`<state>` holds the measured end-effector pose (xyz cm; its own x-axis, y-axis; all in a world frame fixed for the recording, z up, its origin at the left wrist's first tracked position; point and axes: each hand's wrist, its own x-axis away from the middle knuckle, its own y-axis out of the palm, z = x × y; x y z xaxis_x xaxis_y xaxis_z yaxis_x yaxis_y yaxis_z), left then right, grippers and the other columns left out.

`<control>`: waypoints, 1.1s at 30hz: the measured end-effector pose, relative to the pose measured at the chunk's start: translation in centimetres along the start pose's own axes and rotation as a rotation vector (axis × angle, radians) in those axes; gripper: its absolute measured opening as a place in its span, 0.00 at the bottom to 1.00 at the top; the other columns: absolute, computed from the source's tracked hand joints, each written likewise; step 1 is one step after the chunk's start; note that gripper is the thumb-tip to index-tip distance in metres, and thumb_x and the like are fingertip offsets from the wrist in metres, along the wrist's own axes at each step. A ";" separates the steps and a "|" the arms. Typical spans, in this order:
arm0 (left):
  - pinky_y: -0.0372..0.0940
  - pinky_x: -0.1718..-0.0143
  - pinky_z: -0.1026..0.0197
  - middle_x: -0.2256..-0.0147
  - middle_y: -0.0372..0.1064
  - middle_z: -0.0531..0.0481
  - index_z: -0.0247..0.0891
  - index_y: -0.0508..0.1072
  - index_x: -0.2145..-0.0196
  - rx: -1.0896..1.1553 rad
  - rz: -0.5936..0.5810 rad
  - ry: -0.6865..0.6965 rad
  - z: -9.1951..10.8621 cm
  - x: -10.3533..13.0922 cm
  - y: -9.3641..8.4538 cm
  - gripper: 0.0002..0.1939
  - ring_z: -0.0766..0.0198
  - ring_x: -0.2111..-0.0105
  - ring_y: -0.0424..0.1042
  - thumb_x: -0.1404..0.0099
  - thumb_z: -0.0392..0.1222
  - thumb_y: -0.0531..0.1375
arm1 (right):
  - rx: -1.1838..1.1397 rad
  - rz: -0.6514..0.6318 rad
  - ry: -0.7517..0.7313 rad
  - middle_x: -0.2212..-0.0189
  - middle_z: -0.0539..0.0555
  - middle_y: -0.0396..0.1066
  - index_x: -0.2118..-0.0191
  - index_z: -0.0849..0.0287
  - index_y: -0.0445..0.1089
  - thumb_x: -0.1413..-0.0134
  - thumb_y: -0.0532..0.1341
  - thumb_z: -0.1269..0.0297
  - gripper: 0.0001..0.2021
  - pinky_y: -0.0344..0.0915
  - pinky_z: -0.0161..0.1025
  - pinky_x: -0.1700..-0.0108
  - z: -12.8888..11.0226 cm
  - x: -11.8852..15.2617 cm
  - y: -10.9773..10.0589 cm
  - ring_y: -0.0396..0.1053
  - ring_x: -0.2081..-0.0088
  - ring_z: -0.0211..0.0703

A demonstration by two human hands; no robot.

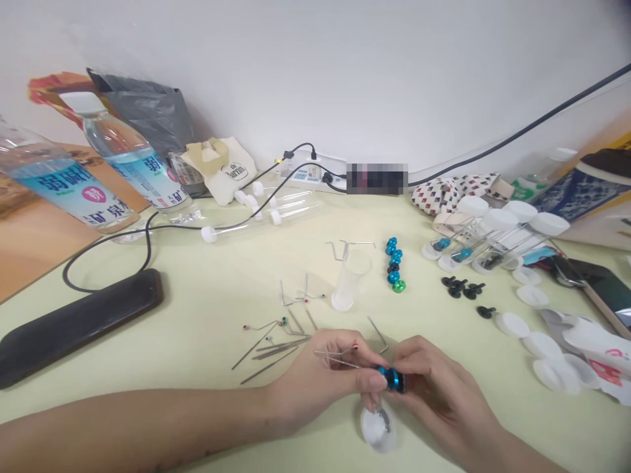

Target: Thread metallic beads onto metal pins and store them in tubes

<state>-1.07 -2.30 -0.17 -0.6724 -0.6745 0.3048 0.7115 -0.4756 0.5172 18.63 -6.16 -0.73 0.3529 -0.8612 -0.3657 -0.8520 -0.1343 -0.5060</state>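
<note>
My left hand (pixel 315 368) is closed, thumb and fingers pinching a shiny blue metal part (pixel 393 378) with a dark end. My right hand (pixel 438 387) grips the same part from the other side. A thin bent metal rod (pixel 340 359) sticks out to the left from between my left fingers; a red-and-white tip shows near it. Just under my hands is a small round white container (pixel 377 430) with something metallic at its rim. Several thin bent rods (pixel 276 346), some with coloured tips, lie left of my hands. Beyond stands a clear tube (pixel 351 281).
A row of blue, black and green metal parts (pixel 393 277) lies behind, with black pieces (pixel 458 287) to its right. White caps (pixel 537 348) and capped tubes (pixel 497 230) sit at right. A black case (pixel 83 322), cable (pixel 148 233) and water bottles (pixel 133 164) are left.
</note>
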 end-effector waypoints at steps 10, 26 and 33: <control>0.68 0.71 0.64 0.77 0.74 0.49 0.31 0.76 0.68 -0.002 -0.007 -0.006 -0.2 0.0 0.0 0.09 0.68 0.77 0.72 0.46 0.38 0.68 | -0.050 -0.104 -0.007 0.73 0.53 0.67 0.65 0.58 0.65 0.37 0.54 0.64 0.06 0.63 0.35 0.72 0.0 -0.1 -0.5 0.65 0.72 0.38; 0.67 0.71 0.63 0.77 0.74 0.48 0.31 0.76 0.68 -0.003 0.003 -0.014 0.1 0.0 0.2 0.10 0.68 0.77 0.71 0.47 0.39 0.68 | -0.031 -0.092 -0.021 0.73 0.54 0.67 0.63 0.58 0.66 0.35 0.52 0.62 0.08 0.63 0.35 0.71 0.0 -0.3 -0.3 0.65 0.71 0.39; 0.67 0.71 0.64 0.77 0.74 0.48 0.31 0.76 0.69 -0.003 -0.001 -0.004 0.0 0.1 0.0 0.09 0.68 0.77 0.71 0.46 0.38 0.68 | -0.103 -0.062 0.049 0.72 0.52 0.68 0.62 0.56 0.64 0.38 0.57 0.62 0.04 0.64 0.33 0.72 0.1 0.2 0.0 0.66 0.72 0.38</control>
<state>-1.09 -2.36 -0.13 -0.6743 -0.6713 0.3077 0.7113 -0.4783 0.5150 18.70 -6.25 -0.92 0.3895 -0.8720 -0.2965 -0.8650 -0.2359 -0.4428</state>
